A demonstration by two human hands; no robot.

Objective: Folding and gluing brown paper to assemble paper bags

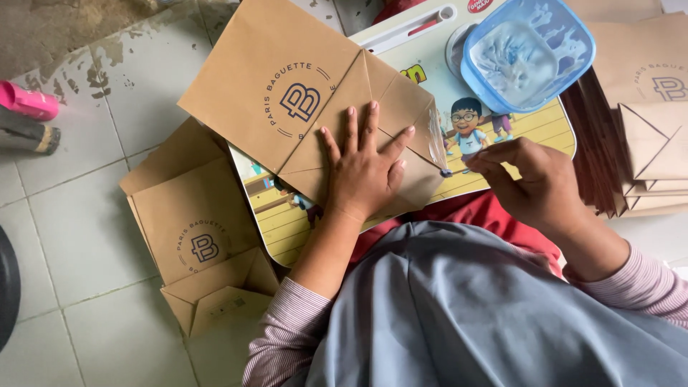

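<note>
Brown paper bag (287,93): kraft paper, matte, lay flat on a cartoon-printed lap tray (430,64), its bottom end folded into crisp triangular flaps. The left hand (365,168) rested palm-down on those flaps, fingers spread and pressing, gripping nothing. The right hand (534,183) hovered just beside the flap's right corner, fingertips drawn together as if pinching something small; whether it held anything, I could not tell. A clear, shiny film or glue smear (437,140) showed at that corner.

Progress, as judged: the bottom folds were formed and apparently being stuck down; this bag looked nearly closed at the base.

Finished-looking bags (197,229), same brown paper, lay on the tiled floor (72,236) to the left, one with its folded bottom showing. A thick stack of flat bags (638,143) stood at the right, seemingly awaiting folding.

Blue plastic tub (530,50): rounded square, translucent, holding white paste, sat on the tray's far end.

Pink and dark cylindrical objects (29,115) lay at the far left, unidentified.
</note>
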